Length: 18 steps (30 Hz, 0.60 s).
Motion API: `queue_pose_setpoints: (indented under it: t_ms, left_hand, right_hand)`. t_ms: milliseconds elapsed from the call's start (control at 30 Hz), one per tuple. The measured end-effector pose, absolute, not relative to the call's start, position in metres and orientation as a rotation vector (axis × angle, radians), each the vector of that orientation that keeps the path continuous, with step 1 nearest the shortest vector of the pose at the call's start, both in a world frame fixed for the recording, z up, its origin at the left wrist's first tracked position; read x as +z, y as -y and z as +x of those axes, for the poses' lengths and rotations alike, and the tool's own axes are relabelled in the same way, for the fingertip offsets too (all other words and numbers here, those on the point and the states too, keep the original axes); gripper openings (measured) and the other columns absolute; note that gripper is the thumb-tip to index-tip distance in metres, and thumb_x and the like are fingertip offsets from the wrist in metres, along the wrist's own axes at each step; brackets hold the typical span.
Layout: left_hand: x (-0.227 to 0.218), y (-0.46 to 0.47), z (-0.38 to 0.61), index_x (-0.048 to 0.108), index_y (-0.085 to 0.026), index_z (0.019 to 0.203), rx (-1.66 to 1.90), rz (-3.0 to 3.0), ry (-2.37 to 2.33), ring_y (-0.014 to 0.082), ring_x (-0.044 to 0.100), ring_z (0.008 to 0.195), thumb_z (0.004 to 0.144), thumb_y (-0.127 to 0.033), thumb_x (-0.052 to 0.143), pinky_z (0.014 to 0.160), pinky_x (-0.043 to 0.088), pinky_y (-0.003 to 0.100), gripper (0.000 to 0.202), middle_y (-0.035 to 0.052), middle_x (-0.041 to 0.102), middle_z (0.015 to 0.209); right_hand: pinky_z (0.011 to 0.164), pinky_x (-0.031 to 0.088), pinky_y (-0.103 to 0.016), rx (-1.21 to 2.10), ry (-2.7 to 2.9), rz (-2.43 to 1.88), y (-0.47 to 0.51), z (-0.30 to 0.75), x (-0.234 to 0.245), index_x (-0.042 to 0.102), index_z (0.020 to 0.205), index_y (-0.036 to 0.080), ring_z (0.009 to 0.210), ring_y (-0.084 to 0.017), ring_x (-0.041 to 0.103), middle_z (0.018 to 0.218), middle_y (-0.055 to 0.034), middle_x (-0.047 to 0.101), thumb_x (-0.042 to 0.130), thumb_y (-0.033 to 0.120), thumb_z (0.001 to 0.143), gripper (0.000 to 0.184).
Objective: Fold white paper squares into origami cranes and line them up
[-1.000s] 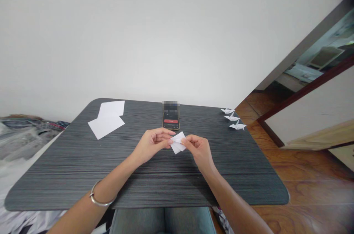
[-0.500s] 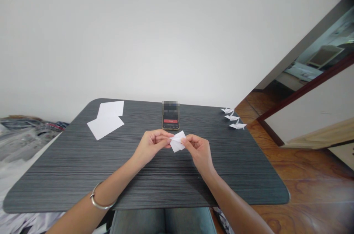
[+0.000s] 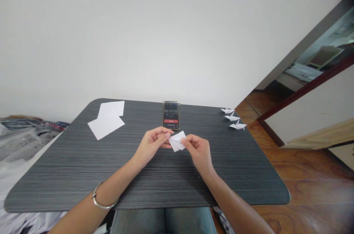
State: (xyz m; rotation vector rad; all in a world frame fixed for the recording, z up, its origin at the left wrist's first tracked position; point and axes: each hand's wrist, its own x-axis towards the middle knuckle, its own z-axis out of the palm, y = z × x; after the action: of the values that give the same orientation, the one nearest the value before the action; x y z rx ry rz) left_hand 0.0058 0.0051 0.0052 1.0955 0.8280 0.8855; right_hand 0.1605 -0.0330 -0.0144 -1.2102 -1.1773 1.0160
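Note:
A small folded piece of white paper (image 3: 177, 142) is held up over the middle of the dark table, its layers fanned apart a little. On its left side, my left hand (image 3: 155, 141) pinches the edge, with fingers behind the paper and the thumb near the corner. The thumb and fingers of my right hand (image 3: 197, 149) grip the paper's right side. Just beyond the hands is a phone (image 3: 171, 120) with a lit screen. Three folded paper cranes (image 3: 232, 118) sit in a row near the table's right edge.
Two flat white paper sheets (image 3: 106, 128) overlap at the back left of the table (image 3: 83, 175). A plain wall (image 3: 171, 35) rises behind it. Clothes and plastic bags (image 3: 24, 142) lie to the left; wooden floor (image 3: 312, 182) and a doorway are at the right.
My left thumb has drawn back slightly to the left along the folded paper, and its fingers have shifted. The right hand keeps its grip almost unmoved.

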Motion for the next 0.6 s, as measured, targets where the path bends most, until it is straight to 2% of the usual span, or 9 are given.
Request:
queue_pose_setpoints:
  t_ms: [100, 200, 400, 600]
  left_hand:
    - [0.0011, -0.0045, 0.0084, 0.058, -0.012, 0.082, 0.902, 1.095, -0.854, 0.011, 0.061, 0.055, 0.062, -0.025, 0.071, 0.056, 0.049, 0.02, 0.027, 0.0001, 0.067, 0.06]
    - [-0.0022, -0.0047, 0.0095, 0.058, -0.011, 0.082, 0.9, 1.096, -0.89, 0.0111, 0.061, 0.054, 0.062, -0.024, 0.071, 0.055, 0.048, 0.02, 0.027, 0.0003, 0.067, 0.059]
    - [-0.0007, -0.0055, 0.0071, 0.06, -0.01, 0.09, 0.853, 1.06, -0.867, 0.0123, 0.063, 0.058, 0.063, -0.025, 0.069, 0.06, 0.05, 0.022, 0.032, 0.0015, 0.068, 0.062]
    - [0.0065, -0.0068, 0.0018, 0.057, -0.008, 0.102, 0.792, 1.013, -0.815, 0.0167, 0.066, 0.071, 0.066, -0.025, 0.067, 0.07, 0.051, 0.027, 0.041, 0.0074, 0.071, 0.077]
  right_hand:
    - [0.047, 0.031, -0.022, 1.006, 1.197, -1.213, 0.0337, 0.1576, -0.0138, 0.053, 0.055, 0.016, 0.049, -0.01, 0.041, 0.052, 0.0033, 0.047, 0.058, 0.029, 0.072, 0.022]
    - [0.047, 0.031, -0.022, 1.023, 1.193, -1.218, 0.034, 0.1565, -0.0138, 0.052, 0.054, 0.016, 0.048, -0.009, 0.041, 0.051, 0.0037, 0.047, 0.058, 0.029, 0.071, 0.022]
    - [0.046, 0.032, -0.022, 1.038, 1.187, -1.238, 0.0335, 0.1585, -0.0143, 0.054, 0.056, 0.015, 0.047, -0.009, 0.042, 0.05, 0.0029, 0.05, 0.058, 0.029, 0.072, 0.021]
    - [0.047, 0.035, -0.022, 1.028, 1.17, -1.242, 0.0328, 0.1601, -0.0142, 0.055, 0.055, 0.015, 0.046, -0.01, 0.044, 0.049, 0.0026, 0.052, 0.059, 0.031, 0.07, 0.022]
